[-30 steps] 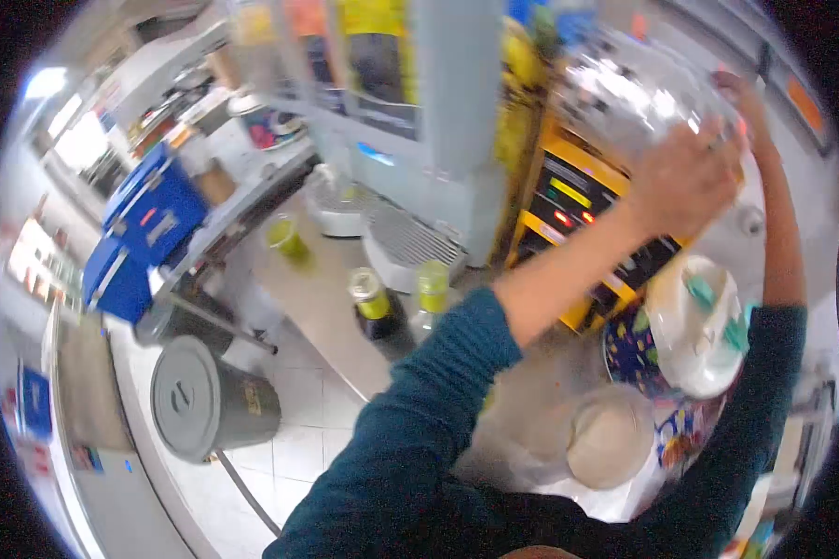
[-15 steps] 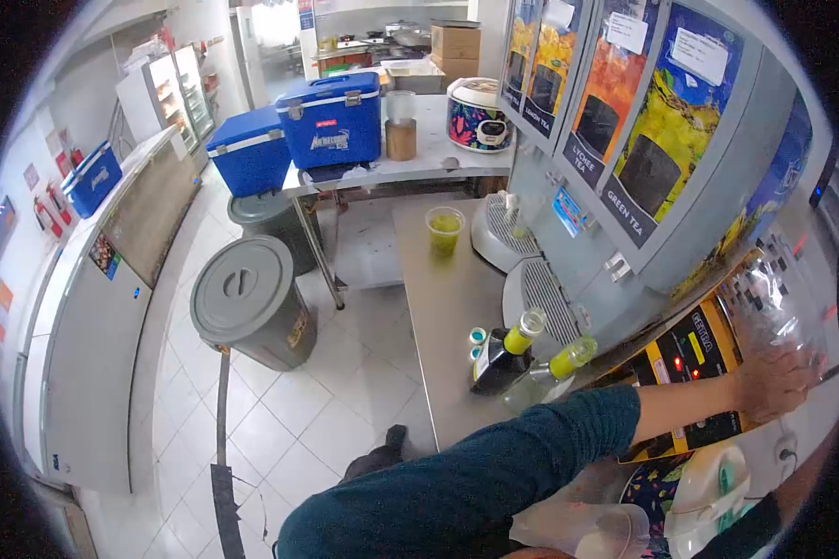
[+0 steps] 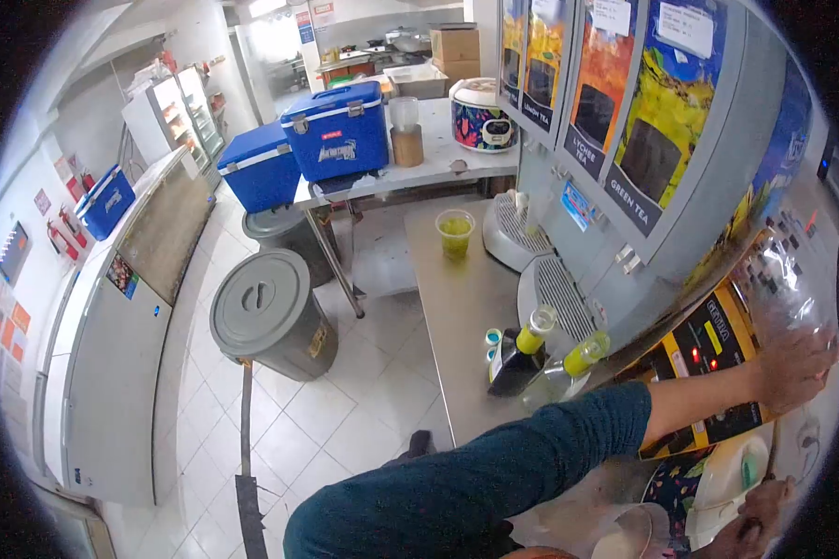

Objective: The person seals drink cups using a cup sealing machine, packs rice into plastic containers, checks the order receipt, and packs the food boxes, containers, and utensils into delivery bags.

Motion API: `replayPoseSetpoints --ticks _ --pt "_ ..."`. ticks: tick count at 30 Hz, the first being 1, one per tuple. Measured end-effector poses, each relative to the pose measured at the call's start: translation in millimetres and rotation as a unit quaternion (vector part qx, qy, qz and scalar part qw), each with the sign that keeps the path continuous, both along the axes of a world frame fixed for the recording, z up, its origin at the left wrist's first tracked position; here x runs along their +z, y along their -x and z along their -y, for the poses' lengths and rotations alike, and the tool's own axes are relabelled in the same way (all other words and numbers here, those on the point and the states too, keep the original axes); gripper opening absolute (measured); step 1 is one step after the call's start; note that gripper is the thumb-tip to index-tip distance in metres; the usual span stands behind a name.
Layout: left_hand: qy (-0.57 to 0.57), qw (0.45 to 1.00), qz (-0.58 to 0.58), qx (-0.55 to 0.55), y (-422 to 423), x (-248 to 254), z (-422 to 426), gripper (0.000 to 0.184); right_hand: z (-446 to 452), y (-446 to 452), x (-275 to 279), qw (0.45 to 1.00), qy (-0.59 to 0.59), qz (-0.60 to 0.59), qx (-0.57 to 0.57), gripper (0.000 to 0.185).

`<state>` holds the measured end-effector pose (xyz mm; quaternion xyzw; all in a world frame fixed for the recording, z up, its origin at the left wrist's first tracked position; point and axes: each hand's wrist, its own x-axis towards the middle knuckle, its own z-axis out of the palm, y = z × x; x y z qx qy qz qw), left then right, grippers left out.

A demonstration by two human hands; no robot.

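My left hand (image 3: 794,369), in a dark teal sleeve, reaches far right across the black and yellow sealing machine (image 3: 708,359). Its fingers are bent against a clear plastic bag (image 3: 781,284) beside the machine; the fingertips are partly hidden. Low on the right, my right hand (image 3: 757,522) is closed beside a white-lidded, flower-patterned rice cooker (image 3: 732,480); what it holds, if anything, is unclear. A translucent container (image 3: 639,536) is partly visible below my left arm. Near that arm stand a dark bottle (image 3: 517,361) and a clear bottle (image 3: 569,373), both with yellow-green necks.
A cup of green drink (image 3: 455,235) stands on the steel counter (image 3: 438,298), beside the tea dispenser (image 3: 578,186). Behind are blue coolers (image 3: 336,130) and another rice cooker (image 3: 483,116) on a table. Lidded grey bins (image 3: 266,298) stand on the tiled floor.
My left hand has shifted slightly right and up against the plastic bag. My right hand has come into clear view by the near rice cooker. The camera view has shifted a little.
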<state>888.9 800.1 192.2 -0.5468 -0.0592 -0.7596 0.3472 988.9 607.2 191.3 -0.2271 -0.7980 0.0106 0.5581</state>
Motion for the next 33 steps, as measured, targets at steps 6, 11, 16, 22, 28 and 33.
replayPoseSetpoints --ticks 6,11,16,22,28,33 --pt "0.044 0.999 -0.014 -0.007 4 3 11 0.011 18 -12 -16 0.999 0.009 0.048 0.013 0.032" --pt "0.053 0.999 -0.003 0.008 20 8 28 0.014 8 -5 -10 0.997 0.020 0.071 0.012 0.031" --pt "0.063 0.997 -0.012 0.029 20 7 28 0.014 8 17 -5 0.997 -0.008 0.065 -0.039 0.034" --pt "0.075 0.996 -0.021 0.035 24 7 31 0.014 14 25 -2 0.993 -0.038 0.066 -0.093 0.035" --pt "0.072 0.997 -0.037 0.020 28 8 33 0.017 4 6 -12 0.989 -0.061 0.083 -0.103 0.035" --pt "0.067 0.997 -0.016 0.039 23 9 30 0.018 10 5 -17 0.986 -0.087 0.082 -0.113 0.036"
